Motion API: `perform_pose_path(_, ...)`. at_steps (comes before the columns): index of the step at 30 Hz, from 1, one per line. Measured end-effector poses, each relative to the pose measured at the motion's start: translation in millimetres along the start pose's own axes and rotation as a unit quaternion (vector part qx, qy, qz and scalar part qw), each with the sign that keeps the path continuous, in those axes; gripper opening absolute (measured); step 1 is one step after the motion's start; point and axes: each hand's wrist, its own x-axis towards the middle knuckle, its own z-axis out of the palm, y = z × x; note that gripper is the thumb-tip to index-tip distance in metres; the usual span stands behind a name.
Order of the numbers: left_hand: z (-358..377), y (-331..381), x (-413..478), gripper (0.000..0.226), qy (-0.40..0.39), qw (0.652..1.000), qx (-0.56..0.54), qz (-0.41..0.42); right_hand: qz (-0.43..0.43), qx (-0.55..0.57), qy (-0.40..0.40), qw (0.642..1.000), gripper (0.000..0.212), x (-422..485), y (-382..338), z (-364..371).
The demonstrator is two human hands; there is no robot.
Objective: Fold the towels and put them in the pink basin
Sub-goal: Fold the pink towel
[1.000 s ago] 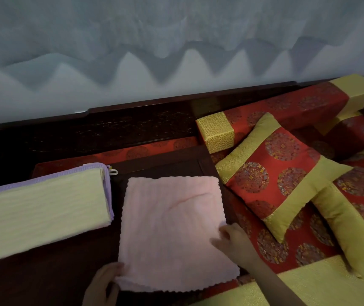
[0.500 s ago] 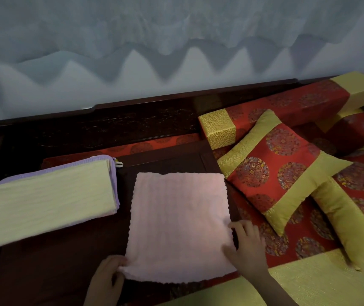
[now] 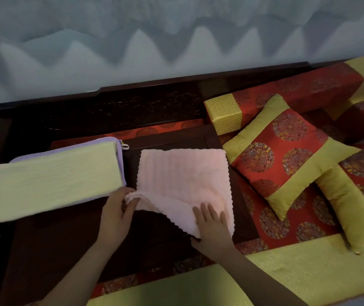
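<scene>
- Head camera looks down on a pink towel (image 3: 183, 173) spread on a dark wooden table (image 3: 51, 250), just right of the table's middle.
- It looks close to square, so no long axis stands out; its scalloped far edge runs left to right, in line with the table's back rail.
- The left hand (image 3: 116, 215) pinches the towel's near-left corner between thumb and curled fingers, and holds it off the wood; the raised corner points left.
- From that corner the near edge hangs in a loose diagonal down to the right hand (image 3: 213, 228).
- The right hand lies flat, fingers straight and spread, and presses the near-right part of the towel onto the table.
- A folded yellow towel (image 3: 55, 180) lies just beside it on the left, atop a lilac towel (image 3: 66, 149), its long axis left to right, its right end farther back.
- Red-and-gold cushions (image 3: 287, 155) lie to the right.
</scene>
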Motion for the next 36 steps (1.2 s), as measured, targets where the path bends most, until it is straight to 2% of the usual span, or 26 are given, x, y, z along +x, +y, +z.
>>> perform_pose_path(2, -6.9, -9.2, -4.2, 0.014, -0.011, 1.000, 0.005, 0.007, -0.018, 0.025, -0.015, 0.999, 0.085, 0.5, 10.3, -0.3)
perform_pose_path(5, -13.3, -29.2, -21.3, 0.018, -0.036, 0.999, 0.023, 0.000, -0.040, 0.088, 0.054, 0.994, 0.085, -5.0, 32.4, -5.7)
perform_pose_path(7, -15.7, -41.2, -33.3, 0.013, -0.059, 0.997, 0.039, -0.006, -0.063, 0.125, 0.088, 0.986, 0.077, -8.3, 52.2, -8.6)
perform_pose_path(9, -15.6, -49.4, -44.0, 0.006, -0.086, 0.994, 0.064, -0.008, -0.081, 0.148, 0.084, 0.982, 0.063, -12.1, 71.1, -13.3)
perform_pose_path(11, -15.6, -51.3, -54.0, 0.014, -0.122, 0.989, 0.087, -0.007, -0.080, 0.178, 0.070, 0.978, 0.051, -13.2, 87.3, -22.5)
perform_pose_path(17, -22.4, -47.2, -83.1, 0.024, -0.212, 0.969, 0.127, -0.011, -0.047, 0.253, 0.015, 0.966, 0.038, -21.3, 128.8, -44.8)
perform_pose_path(19, -28.4, -42.9, -89.0, 0.024, -0.270, 0.956, 0.111, -0.011, -0.021, 0.308, -0.020, 0.951, 0.035, -23.4, 138.4, -55.6)
perform_pose_path(21, -33.7, -34.1, -89.2, 0.017, -0.313, 0.947, 0.068, -0.012, 0.002, 0.390, -0.051, 0.920, 0.033, -23.8, 143.0, -71.9)
perform_pose_path(22, -34.7, -28.3, -84.2, 0.014, -0.310, 0.950, 0.022, -0.029, 0.005, 0.423, -0.053, 0.904, 0.033, -21.1, 145.0, -79.1)
perform_pose_path(24, -34.2, -17.3, -67.7, 0.017, -0.254, 0.962, -0.071, -0.077, -0.006, 0.449, -0.041, 0.893, 0.028, -14.7, 143.8, -88.5)
perform_pose_path(26, -30.1, -10.2, -46.0, 0.013, -0.211, 0.969, -0.097, -0.087, -0.028, 0.395, -0.001, 0.918, 0.033, -6.2, 137.9, -87.6)
perform_pose_path(28, -25.8, -7.4, -30.1, 0.007, -0.221, 0.971, -0.062, -0.061, -0.019, 0.353, 0.054, 0.934, 0.048, 1.6, 133.9, -76.2)
perform_pose_path(31, -18.0, -9.9, -23.5, 0.012, -0.233, 0.970, -0.036, -0.059, 0.033, 0.431, 0.135, 0.892, 0.050, 0.3, 121.4, -68.3)
perform_pose_path(32, -16.8, -11.9, -25.1, 0.014, -0.231, 0.971, -0.030, -0.057, 0.029, 0.424, 0.162, 0.891, 0.047, -4.2, 117.6, -62.8)
perform_pose_path(34, -16.9, -18.6, -30.6, 0.017, -0.226, 0.972, -0.026, -0.060, -0.029, 0.315, 0.193, 0.929, 0.047, -18.7, 112.2, -48.6)
perform_pose_path(36, -17.8, -26.3, -37.3, 0.021, -0.228, 0.971, -0.019, -0.069, -0.102, 0.163, 0.177, 0.965, 0.043, -33.4, 114.8, -33.5)
